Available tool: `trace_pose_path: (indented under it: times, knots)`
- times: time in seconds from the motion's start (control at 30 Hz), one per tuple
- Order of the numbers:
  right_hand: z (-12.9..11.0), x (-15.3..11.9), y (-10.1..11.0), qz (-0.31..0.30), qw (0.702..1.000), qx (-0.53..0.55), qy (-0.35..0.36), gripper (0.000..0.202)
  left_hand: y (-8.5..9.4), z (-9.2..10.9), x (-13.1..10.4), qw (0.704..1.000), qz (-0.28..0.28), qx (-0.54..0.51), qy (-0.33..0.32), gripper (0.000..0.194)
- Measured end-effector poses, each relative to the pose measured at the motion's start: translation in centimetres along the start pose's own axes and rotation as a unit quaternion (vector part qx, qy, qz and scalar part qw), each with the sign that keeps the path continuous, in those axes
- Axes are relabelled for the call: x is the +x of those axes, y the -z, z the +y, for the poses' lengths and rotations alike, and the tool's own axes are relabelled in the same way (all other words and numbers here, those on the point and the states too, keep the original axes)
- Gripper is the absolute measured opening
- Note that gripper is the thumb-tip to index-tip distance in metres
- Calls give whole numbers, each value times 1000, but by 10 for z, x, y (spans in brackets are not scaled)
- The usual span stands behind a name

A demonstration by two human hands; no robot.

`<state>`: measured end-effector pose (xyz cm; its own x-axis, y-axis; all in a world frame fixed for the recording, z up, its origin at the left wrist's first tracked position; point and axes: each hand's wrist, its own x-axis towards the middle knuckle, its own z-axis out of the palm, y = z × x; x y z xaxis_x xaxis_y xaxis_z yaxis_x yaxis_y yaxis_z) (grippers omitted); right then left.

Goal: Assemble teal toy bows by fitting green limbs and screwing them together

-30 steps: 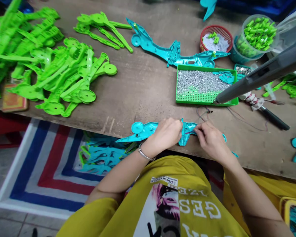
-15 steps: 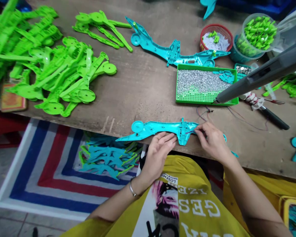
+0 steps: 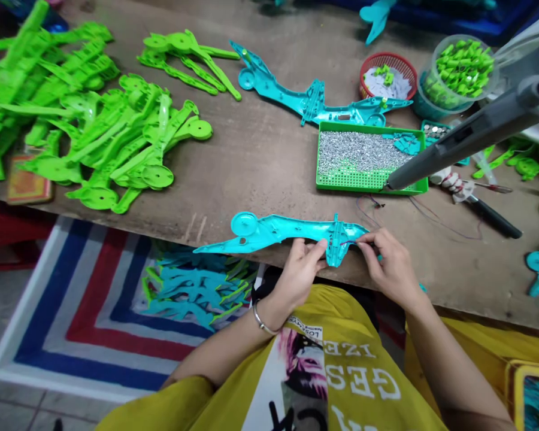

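Observation:
A long blue plastic part (image 3: 287,230) lies near the table's front edge, its round disc at the left. My left hand (image 3: 303,266) grips its lower edge just left of the ribbed middle block, thumb on top. My right hand (image 3: 384,260) is closed in a pinch over the part's right section, on the end of a thin dark red wire (image 3: 351,242) that runs to the middle block. The right end of the part is mostly hidden under my right hand. Thin wires (image 3: 449,226) trail over the table behind that hand.
Beyond the part stand a green tray (image 3: 368,185) of small metal pieces, a second blue part (image 3: 282,90), a red basket (image 3: 413,66) and a tub of green pieces (image 3: 465,66). A grey tool (image 3: 471,131) slants in from the right. Green parts (image 3: 130,137) are heaped left.
My left hand has gone from lying spread along the edge to gripping the part. The blue part has shifted slightly left in view. My right hand stays pinched near the same place.

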<state>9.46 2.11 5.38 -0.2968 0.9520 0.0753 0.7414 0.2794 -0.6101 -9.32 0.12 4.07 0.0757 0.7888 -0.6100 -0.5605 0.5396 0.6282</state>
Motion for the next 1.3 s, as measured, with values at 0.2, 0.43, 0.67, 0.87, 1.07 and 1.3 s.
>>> trace_pose_path:
  times: [0.2, 0.43, 0.67, 0.87, 1.07, 1.3]
  knots:
    - [-4, -2, 0, -4, 1000, 3, -22, 14, 0, -2, 2, 1000, -11, -10, -22, 45]
    - [-8, -1, 4, 3, 999, 14, -44, 13, 1, -4, 2, 999, -11, -28, -11, 43]
    - [-8, -3, -5, -11, 998, 19, -52, 13, 3, -6, 5, 999, -38, -31, -9, 44]
    - [-15, -1, -12, 3, 997, -17, -70, 18, 16, -4, 6, 998, -57, 28, 13, 44]
    - [-13, 3, -15, -26, 996, -48, -69, 22, 35, 30, -5, 833, -66, 507, -211, 22]
    - [-18, 16, -17, -56, 992, -100, -48, 21, 30, 46, 18, 575, -165, 719, -354, 22]
